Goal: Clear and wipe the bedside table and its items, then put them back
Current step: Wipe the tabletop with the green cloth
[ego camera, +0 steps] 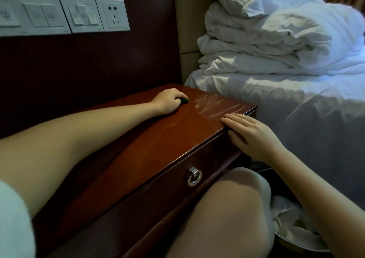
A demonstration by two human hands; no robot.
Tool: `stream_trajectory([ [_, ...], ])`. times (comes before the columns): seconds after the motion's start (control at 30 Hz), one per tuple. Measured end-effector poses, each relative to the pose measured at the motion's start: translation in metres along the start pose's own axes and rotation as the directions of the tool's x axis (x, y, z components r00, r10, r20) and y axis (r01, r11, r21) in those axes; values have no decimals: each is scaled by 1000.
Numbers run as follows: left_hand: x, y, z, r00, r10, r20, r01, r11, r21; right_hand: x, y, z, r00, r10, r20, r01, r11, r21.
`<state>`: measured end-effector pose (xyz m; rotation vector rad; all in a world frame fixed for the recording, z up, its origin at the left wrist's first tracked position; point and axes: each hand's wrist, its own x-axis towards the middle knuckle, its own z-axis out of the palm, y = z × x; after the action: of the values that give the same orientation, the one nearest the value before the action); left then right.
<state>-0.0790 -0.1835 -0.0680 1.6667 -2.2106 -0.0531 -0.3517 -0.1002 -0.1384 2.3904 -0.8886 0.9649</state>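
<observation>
Two bare hands work a cleared bedside worktop in the head view, the only view given. Stretched across the dark red wood, the left hand has its fingers curled down and clenched over a small green object, only its tip peeping out; whether it is a scrap of cloth or a sponge cannot be told. Just beyond those fingers, toward the bed, pale scribbled streaks mark the surface. The right hand lies flat on the near corner of the worktop, fingers released and spread along the edge, holding nothing and apparently steadying the furniture. Below that hand hangs the drawer's metal ring pull, and lower still a lined bin sits on the floor beside the person's knee. No bedside items show anywhere on the worktop, so clearing looks done and wiping appears under way, with the streaked patch seemingly unfinished. Where the removed items now rest is not visible; wiping them and returning them looks to remain ahead. Wall switches and a socket sit well above the left hand.
</observation>
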Motion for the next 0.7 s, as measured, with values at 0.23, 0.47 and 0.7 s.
stream_trajectory([
  [0.23, 43, 6, 7, 989, -147, -16, 148, 989, 24, 5, 3, -8, 997, -18, 79, 22, 999, -42],
  [0.47, 62, 7, 13, 986, -168, 19, 169, 986, -11, 2, 3, -4, 956, 101, 275, -100, 995, -17],
  [0.7, 59, -1, 13, 997, -57, 57, 58, 998, -17, 0, 0, -3, 969, 95, 229, -91, 995, -26],
])
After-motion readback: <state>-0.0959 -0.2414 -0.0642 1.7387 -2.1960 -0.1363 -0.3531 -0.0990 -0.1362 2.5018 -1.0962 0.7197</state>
